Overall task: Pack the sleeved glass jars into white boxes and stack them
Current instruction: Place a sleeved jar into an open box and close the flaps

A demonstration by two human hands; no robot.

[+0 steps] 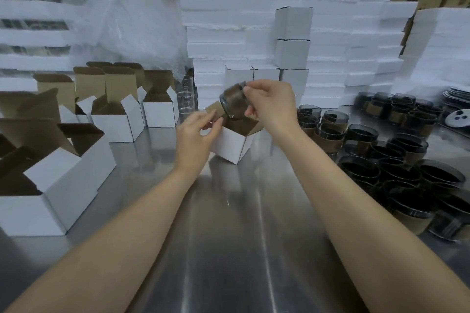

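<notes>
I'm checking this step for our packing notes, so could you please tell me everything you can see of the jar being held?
The jar is dark smoky glass with a brown band-like sleeve round its body. The right hand grips it, tilted, just above the open white box on the metal table. It is not yet inside. The left hand rests at the box's edge, apart from the jar.

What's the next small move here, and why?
Probably lower the jar into the open box: the right hand holds it tilted just above the opening, while the left hand steadies the box's near flap.
</notes>
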